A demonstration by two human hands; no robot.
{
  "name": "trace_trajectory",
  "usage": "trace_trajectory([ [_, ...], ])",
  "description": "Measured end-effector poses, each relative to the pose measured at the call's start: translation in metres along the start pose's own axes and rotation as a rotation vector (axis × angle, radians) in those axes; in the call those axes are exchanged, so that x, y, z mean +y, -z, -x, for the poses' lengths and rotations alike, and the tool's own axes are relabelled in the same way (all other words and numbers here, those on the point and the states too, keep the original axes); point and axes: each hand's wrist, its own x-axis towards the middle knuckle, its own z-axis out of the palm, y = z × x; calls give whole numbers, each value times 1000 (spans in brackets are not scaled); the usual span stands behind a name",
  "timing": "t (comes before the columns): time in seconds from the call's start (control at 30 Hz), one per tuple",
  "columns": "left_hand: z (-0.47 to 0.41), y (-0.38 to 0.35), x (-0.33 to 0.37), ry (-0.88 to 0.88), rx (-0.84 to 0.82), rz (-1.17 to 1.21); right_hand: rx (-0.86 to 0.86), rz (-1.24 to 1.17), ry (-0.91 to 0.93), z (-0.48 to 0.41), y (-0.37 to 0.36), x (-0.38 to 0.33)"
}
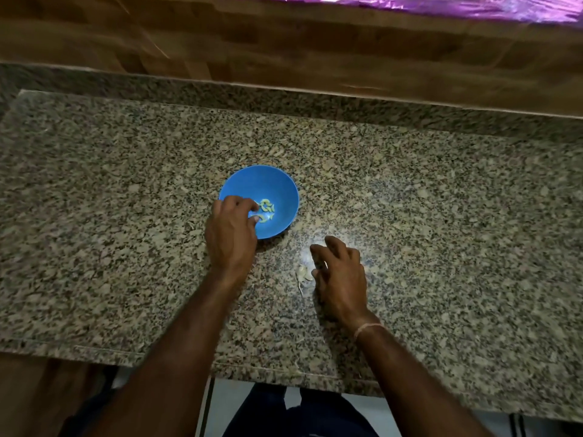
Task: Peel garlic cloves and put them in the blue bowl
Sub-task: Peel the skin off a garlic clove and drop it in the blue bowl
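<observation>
The blue bowl stands on the granite counter and holds several pale peeled garlic cloves. My left hand reaches over the bowl's near-left rim. Its fingers are loosely curled, and thumb and forefinger are apart just above the cloves, with nothing clearly pinched between them. My right hand hovers low over the counter to the right of the bowl, fingers relaxed and spread, holding nothing. A small heap of garlic skins and a piece of garlic lies just left of its thumb.
The speckled granite counter stretches wide on both sides, its front edge close to my body. A wooden wall panel rises behind it, with a shiny purple sheet at the top right.
</observation>
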Motion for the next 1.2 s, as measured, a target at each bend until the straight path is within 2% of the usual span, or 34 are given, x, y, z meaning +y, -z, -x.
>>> trace_trajectory([
  [0.07, 14, -1, -1, -56, 51, -65, 29, -89, 12, 4, -2, 5],
  [0.13, 44, -5, 7, -112, 82, -34, 67, -177, 42, 11, -4, 11],
  [0.2, 81, -14, 19, -145, -11, 87, 58, -195, 81, 20, -6, 11],
  [0.3, 118, -35, 23, -58, -223, 233, 38, -152, 122, 24, -10, 8],
  [0.37, 128, -46, 20, -1, -277, 208, 45, -122, 146, 22, -10, 5],
  [0.63, 139, -49, 20, 36, -267, 148, 21, 119, 246, 17, -12, 6],
  [0.7, 141, -48, 22, 97, -261, 206, 11, 70, 214, 22, -9, 12],
  [0.77, 144, -47, 29, 227, -258, 349, -19, -123, 118, 31, -1, 15],
  [0.87, 148, -43, 52, 480, -321, 740, -85, -586, 38, 47, 18, 15],
  [0.97, 152, -41, 67, 675, -351, 1033, -139, -776, -9, 57, 28, 12],
  [1.2, 162, -48, 79, 748, -338, 1118, -238, -1378, -450, 70, 30, 5],
])
